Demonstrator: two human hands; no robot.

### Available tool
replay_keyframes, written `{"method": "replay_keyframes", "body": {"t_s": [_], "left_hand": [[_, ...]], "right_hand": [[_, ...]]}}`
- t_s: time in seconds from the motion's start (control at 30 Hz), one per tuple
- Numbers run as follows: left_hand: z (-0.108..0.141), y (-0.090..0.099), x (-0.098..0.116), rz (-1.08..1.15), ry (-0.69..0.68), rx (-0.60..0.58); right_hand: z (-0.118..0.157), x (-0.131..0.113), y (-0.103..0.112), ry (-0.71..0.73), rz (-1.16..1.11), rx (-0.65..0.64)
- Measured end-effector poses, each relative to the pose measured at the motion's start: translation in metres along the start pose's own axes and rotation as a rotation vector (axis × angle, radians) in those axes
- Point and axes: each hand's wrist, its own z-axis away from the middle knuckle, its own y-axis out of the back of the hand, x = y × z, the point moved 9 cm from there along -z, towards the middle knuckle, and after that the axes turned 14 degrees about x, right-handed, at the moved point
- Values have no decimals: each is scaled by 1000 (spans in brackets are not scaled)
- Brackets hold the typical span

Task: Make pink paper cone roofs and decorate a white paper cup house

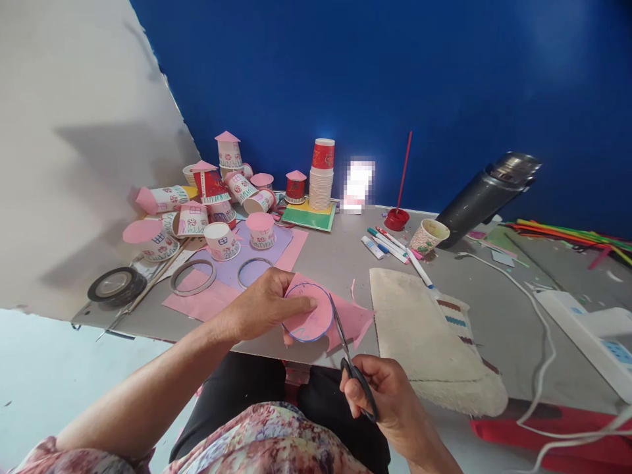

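My left hand (264, 304) pinches a piece of pink paper (312, 322), its thumb lying on top and its fingers mostly hidden beneath. A blue circle outline is drawn on the paper, and the sheet carries on past it to the right in a ragged, pointed flap. My right hand (382, 395) grips black-handled scissors (356, 378), fingers through the loops. The blades point up and away from me, meeting the right edge of the blue circle. Whether they are parted is hard to make out. Both hands are at the table's near edge, above my lap.
Decorated paper cups (222, 241) with pink tops crowd the left back. Tape rings (193, 277) and a black tape roll (116, 284) lie left. Behind stands a cup stack (321, 187); markers (390, 245), a cloth pouch (419, 329), a leaning thermos (481, 197) and a power strip (587, 339) occupy the right.
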Motion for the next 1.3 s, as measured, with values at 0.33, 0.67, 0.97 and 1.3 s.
{"method": "replay_keyframes", "body": {"t_s": [0.33,0.67,0.97,1.3], "left_hand": [[-1,0,-5,-5,17,-70],[0,-3,-4,-19,45,-128],[-1,-1,-2,-59,42,-139],[0,-4,-5,-110,21,-194]], "right_hand": [[2,1,-1,-59,-4,-3],[2,3,-1,-53,-12,-16],[3,4,-1,-63,-8,-19],[4,6,-3,-74,-2,-27]]}}
